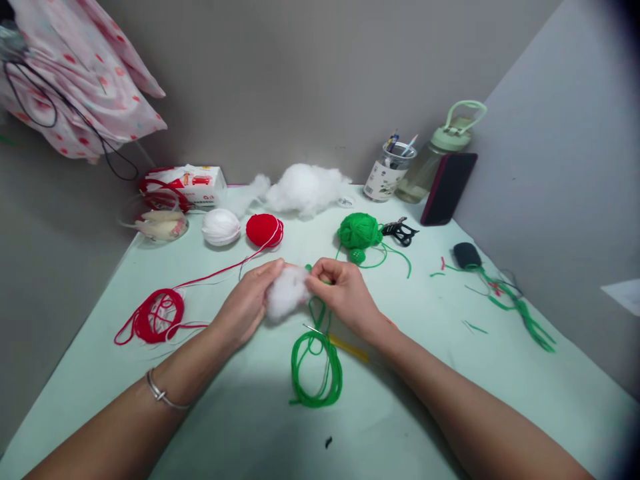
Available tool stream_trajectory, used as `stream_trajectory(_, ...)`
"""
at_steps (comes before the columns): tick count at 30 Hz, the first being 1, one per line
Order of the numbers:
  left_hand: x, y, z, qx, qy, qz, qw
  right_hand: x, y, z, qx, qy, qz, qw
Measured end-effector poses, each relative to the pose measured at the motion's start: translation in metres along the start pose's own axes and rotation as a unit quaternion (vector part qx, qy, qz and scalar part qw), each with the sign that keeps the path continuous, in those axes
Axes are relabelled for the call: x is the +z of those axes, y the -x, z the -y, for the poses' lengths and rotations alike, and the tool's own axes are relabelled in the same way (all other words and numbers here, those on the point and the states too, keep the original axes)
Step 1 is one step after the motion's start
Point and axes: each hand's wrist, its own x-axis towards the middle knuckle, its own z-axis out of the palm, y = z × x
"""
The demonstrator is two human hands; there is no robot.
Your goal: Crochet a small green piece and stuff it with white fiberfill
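My left hand (246, 301) and my right hand (345, 293) meet over the middle of the pale green table (425, 373). Between them is a tuft of white stuffing (285, 295); the left fingers are closed on its left side. The right fingers pinch at its right edge, where a small green crocheted bit (310, 269) with green yarn shows. That green yarn hangs down into a loose coil (316, 363) in front of me. A yellow-handled crochet hook (340, 343) lies on the table under my right wrist.
Behind my hands lie a white yarn ball (221, 227), a red yarn ball (263, 230), a green yarn ball (359, 231) and a heap of white stuffing (306, 187). Loose red yarn (153, 319) sits at left, green scraps (520, 310) at right. A pen cup (387, 172), bottle (440, 150) and phone (449, 188) stand at the back.
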Motion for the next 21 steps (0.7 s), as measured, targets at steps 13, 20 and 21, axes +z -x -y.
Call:
stream_trajectory(13,-0.009,-0.005,0.004,-0.04,-0.046,0.05,0.997,-0.002,0.0,-0.005,0.017,-0.055,0.102,0.993)
stream_trajectory(20,-0.01,-0.006,0.001,0.036,-0.109,-0.007,0.993,-0.008,0.005,0.009,0.009,-0.062,0.153,0.986)
stream_trajectory(21,-0.009,-0.005,0.001,0.05,-0.116,-0.025,0.992,-0.008,0.007,0.012,0.009,-0.06,0.163,0.985)
